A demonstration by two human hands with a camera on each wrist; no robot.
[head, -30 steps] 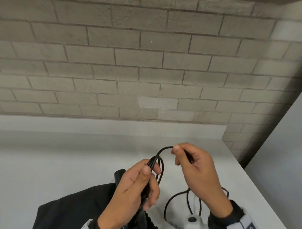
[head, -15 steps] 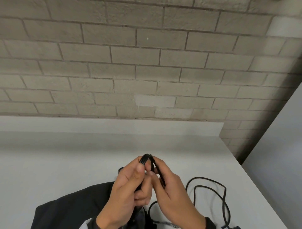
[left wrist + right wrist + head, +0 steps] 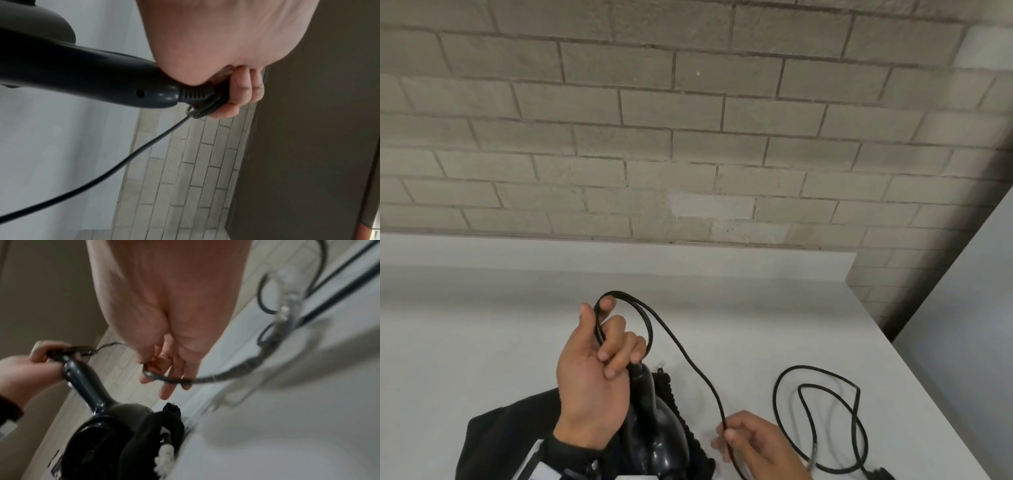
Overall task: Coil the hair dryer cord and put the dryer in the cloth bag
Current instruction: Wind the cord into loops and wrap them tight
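My left hand (image 3: 599, 356) grips several loops of the black cord (image 3: 643, 329) against the end of the hair dryer (image 3: 654, 431) handle, above the table. The left wrist view shows the fingers (image 3: 242, 91) curled round the coiled cord (image 3: 205, 105) at the dryer handle (image 3: 82, 78). One strand runs down to my right hand (image 3: 753, 445), which pinches it low at the front. In the right wrist view the cord (image 3: 174, 380) crosses the fingers (image 3: 172, 369). The black cloth bag (image 3: 506, 435) lies under the dryer.
The rest of the cord (image 3: 822, 411) lies in loose loops on the white table (image 3: 482, 342) at the right, ending in the plug (image 3: 881, 474) at the frame's bottom edge. A brick wall (image 3: 688, 137) stands behind; the table's right edge is near.
My right hand has left the left hand and slid down and to the right along the cord. The left hand now holds the loops alone.
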